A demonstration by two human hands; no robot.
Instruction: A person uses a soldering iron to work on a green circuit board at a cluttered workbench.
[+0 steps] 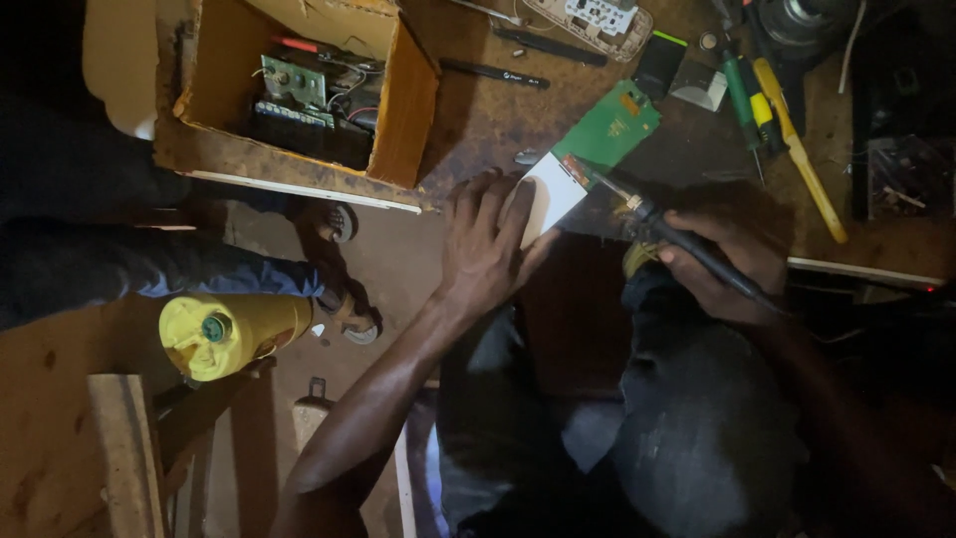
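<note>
Head: hands press board, grip iron.

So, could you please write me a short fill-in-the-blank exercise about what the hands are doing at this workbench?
1. The right hand grips a ____ iron like a pen.
2. The left hand presses flat on the ____ end of the green circuit board.
3. The open box at upper left is made of ____.

Missing words: soldering; white; cardboard
</note>
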